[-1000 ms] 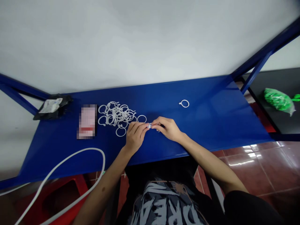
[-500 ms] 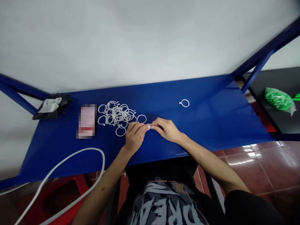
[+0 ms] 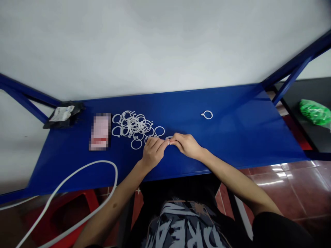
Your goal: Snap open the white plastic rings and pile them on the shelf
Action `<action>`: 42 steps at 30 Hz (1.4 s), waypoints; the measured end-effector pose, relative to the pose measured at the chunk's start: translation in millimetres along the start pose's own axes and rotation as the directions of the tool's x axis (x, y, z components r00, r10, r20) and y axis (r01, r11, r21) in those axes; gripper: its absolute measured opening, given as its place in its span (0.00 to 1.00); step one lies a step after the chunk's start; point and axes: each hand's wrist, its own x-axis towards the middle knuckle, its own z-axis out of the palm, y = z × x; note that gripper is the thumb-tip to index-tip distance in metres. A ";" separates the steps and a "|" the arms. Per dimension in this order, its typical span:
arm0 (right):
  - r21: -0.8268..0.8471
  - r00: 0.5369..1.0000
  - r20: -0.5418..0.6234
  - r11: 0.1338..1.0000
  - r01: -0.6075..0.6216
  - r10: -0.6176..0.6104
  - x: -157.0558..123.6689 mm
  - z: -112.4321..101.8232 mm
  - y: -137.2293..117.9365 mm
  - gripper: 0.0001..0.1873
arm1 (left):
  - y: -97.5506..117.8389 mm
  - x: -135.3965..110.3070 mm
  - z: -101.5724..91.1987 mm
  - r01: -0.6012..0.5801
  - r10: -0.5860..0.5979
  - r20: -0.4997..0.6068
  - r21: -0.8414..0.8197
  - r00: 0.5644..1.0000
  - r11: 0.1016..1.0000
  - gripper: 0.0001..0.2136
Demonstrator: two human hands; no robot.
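Near edge of blue table, a bit right of centre: left hand and right hand meet fingertip to fingertip. Both pinched closed, thumb against finger, on one small white ring. Only a sliver of it shows, so can't tell which part each hand has or whether it's open.

Handling, my call: one pinch firm as the anchor, fine motion from the other; push in line with the part, not sideways, thin plastic probably flexes. Low over the table is good, a slip lands on the surface. Fingertips hide the joint, so a small tilt toward the eyes should help. Left knuckles crowd the nearest loose rings; a shift right would avoid snags.

White cable loops over the near edge, toward the left corner. Pile of white rings just beyond the left hand, left of centre. Pixelated flat block left of the pile. Lone white ring well apart, toward the far right corner. Black packet at the far left corner.
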 end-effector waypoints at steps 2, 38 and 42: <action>-0.009 1.000 -0.018 1.000 -0.022 0.022 1.8 -1.0 0.8 0.13 | 0.3 2.2 0.6 0.021 -0.021 0.014 0.010 1.000 1.000 0.06; -0.571 0.933 -0.303 0.747 -0.340 0.194 6.7 -25.9 30.2 0.11 | -0.5 2.0 0.5 0.149 -0.155 0.135 0.055 0.979 0.987 0.09; -0.571 0.933 -0.285 0.743 -0.348 0.218 5.9 -30.0 35.4 0.11 | -0.1 2.6 -0.5 0.170 -0.173 0.100 0.034 0.980 0.985 0.07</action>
